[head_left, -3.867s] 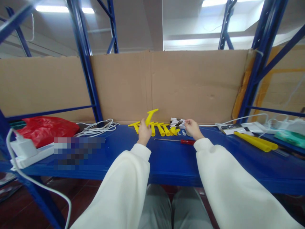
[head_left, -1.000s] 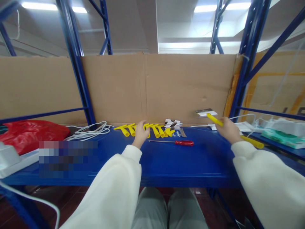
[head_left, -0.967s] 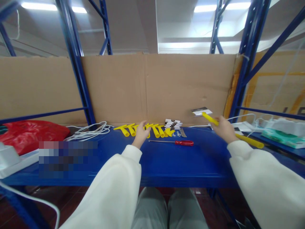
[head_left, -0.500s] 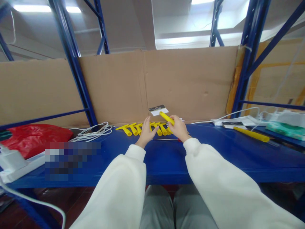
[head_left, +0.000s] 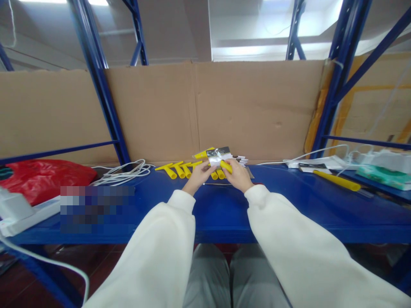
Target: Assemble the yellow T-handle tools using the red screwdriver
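Observation:
My right hand (head_left: 238,174) is closed around the round end of a yellow squeegee (head_left: 226,167). A black-and-white card (head_left: 218,156) with a shiny surface stands upright just above the fingers, and a yellow length (head_left: 204,153) shows behind its left side. At the card's lower left, my left hand (head_left: 198,176) has its fingertips pinched together. Its exact grip is partly hidden. Beyond both hands, several T-shaped yellow squeegees (head_left: 170,172) lie in a row along the cardboard. A thin rod (head_left: 214,184) lies on the blue table just below the hands.
White cables (head_left: 128,172), a red bag (head_left: 51,177) and a power strip (head_left: 38,214) are at the left. A yellow squeegee (head_left: 337,179) lies at the right, near a green-and-white packet (head_left: 383,176). A cardboard wall (head_left: 257,107) closes the back of the blue table (head_left: 289,205).
My left hand has closed from an open pose and come to the card. The card has moved slightly right and down, and my right hand has turned the squeegee and drawn it lower.

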### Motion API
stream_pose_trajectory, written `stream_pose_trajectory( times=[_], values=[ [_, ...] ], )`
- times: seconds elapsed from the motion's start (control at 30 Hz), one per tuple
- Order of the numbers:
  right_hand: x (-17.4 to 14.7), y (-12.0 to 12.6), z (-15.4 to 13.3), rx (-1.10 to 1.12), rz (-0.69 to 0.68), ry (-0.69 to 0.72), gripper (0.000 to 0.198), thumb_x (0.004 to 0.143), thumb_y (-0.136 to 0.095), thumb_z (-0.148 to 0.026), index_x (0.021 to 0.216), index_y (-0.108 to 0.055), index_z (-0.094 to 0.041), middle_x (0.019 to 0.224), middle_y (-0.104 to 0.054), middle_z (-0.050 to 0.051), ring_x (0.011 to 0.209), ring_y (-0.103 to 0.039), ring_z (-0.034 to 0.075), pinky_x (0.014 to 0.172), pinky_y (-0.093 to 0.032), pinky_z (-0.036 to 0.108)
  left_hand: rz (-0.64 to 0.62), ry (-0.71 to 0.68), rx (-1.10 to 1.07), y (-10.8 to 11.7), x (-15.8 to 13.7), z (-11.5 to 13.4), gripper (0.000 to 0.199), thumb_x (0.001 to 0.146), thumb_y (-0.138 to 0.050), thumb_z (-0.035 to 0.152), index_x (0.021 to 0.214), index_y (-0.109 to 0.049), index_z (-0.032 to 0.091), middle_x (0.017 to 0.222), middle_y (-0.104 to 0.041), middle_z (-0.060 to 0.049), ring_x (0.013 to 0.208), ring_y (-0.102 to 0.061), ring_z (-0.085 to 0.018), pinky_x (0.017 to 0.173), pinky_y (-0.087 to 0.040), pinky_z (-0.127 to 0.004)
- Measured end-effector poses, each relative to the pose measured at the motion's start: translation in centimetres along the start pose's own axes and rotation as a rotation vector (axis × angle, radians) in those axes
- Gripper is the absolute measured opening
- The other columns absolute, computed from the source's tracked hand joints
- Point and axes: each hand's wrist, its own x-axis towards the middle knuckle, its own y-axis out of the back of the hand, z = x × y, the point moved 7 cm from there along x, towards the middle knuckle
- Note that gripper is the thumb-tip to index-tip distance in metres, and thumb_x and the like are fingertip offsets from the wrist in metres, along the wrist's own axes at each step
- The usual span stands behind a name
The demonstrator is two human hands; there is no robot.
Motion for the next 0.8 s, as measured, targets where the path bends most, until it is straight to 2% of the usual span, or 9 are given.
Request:
stream_pose_trajectory(
  times=[0.1, 0.2, 0.37, 0.43, 0.57, 0.63, 0.7, 0.8],
  values=[
    [0.0, 0.4, -0.2, 0.065, 0.047, 0.04, 0.03, 0.087, -0.051, -0.023, 0.116, -0.059, -0.02, 0.117, -0.066, 0.014, 0.109, -0.063, 0.026, 0.093, -0.05, 0.04, -0.022, 0.07, -0.017, -0.3, -0.3, -0.1, 0.042, 0.073, -0.074, 0.045, 0.105, -0.074, 0.018, 0.113, -0.074, -0.008, 0.109, -0.066, -0.029, 0.09, -0.054, -0.04],
    [0.0, 0.5, -0.8, 0.102, 0.038, 0.086, 0.027, 0.087, -0.052, -0.025, 0.113, -0.059, -0.02, 0.116, -0.066, 0.013, 0.11, -0.062, 0.025, 0.093, -0.05, 0.039, 0.009, 0.15, -0.107, -0.4, -0.5, -0.5, 0.046, 0.075, -0.073, 0.049, 0.108, -0.074, 0.017, 0.115, -0.073, -0.01, 0.112, -0.065, -0.03, 0.084, -0.056, -0.037],
    [-0.2, 0.1, -1.4, 0.253, 0.007, 0.112, 0.026, 0.087, -0.055, -0.029, 0.11, -0.059, -0.02, 0.112, -0.065, 0.012, 0.106, -0.062, 0.024, 0.092, -0.049, 0.037, 0.101, 0.208, -0.306, 0.1, -0.2, -1.4, 0.045, 0.076, -0.071, 0.051, 0.102, -0.073, 0.015, 0.106, -0.075, -0.011, 0.1, -0.07, -0.025, 0.071, -0.056, -0.029],
    [0.1, -0.2, -0.5, 0.406, 0.044, 0.028, 0.032, 0.088, -0.055, -0.033, 0.116, -0.056, -0.02, 0.11, -0.064, 0.01, 0.095, -0.063, 0.02, 0.088, -0.05, 0.036, 0.151, 0.208, -0.358, 0.7, -0.1, -1.5, 0.043, 0.075, -0.073, 0.051, 0.097, -0.073, 0.014, 0.098, -0.077, -0.011, 0.091, -0.071, -0.024, 0.065, -0.055, -0.027],
    [0.7, -1.1, 2.5, 0.695, 0.137, -0.26, 0.044, 0.086, -0.057, -0.042, 0.125, -0.054, -0.022, 0.105, -0.064, 0.006, 0.068, -0.058, 0.013, 0.067, -0.052, 0.03, 0.212, 0.22, -0.445, 1.3, 0.0, -1.6, 0.033, 0.073, -0.076, 0.042, 0.09, -0.073, 0.014, 0.088, -0.077, -0.009, 0.08, -0.071, -0.021, 0.06, -0.052, -0.025],
    [0.8, -1.4, 3.3, 0.784, 0.141, -0.339, 0.039, 0.082, -0.06, -0.046, 0.113, -0.061, -0.023, 0.098, -0.065, 0.005, 0.065, -0.057, 0.013, 0.058, -0.05, 0.027, 0.206, 0.254, -0.443, 1.0, 0.0, -1.7, 0.029, 0.073, -0.076, 0.039, 0.087, -0.073, 0.014, 0.085, -0.077, -0.009, 0.078, -0.071, -0.021, 0.059, -0.051, -0.025],
    [0.9, -1.4, 3.4, 0.842, 0.115, -0.373, 0.03, 0.079, -0.062, -0.049, 0.093, -0.065, -0.022, 0.087, -0.064, 0.003, 0.065, -0.058, 0.014, 0.051, -0.047, 0.025, 0.223, 0.292, -0.408, 0.9, -0.1, -2.0, 0.028, 0.072, -0.076, 0.039, 0.083, -0.073, 0.013, 0.081, -0.076, -0.009, 0.078, -0.07, -0.022, 0.06, -0.05, -0.026],
    [0.6, -1.6, 3.0, 0.893, 0.041, -0.433, 0.026, 0.075, -0.066, -0.047, 0.073, -0.061, -0.021, 0.068, -0.06, 0.0, 0.062, -0.058, 0.015, 0.049, -0.045, 0.024, 0.287, 0.303, -0.376, 1.1, -0.1, -2.3, 0.028, 0.072, -0.076, 0.04, 0.079, -0.073, 0.014, 0.078, -0.075, -0.009, 0.082, -0.071, -0.025, 0.067, -0.051, -0.029]
  ],
)
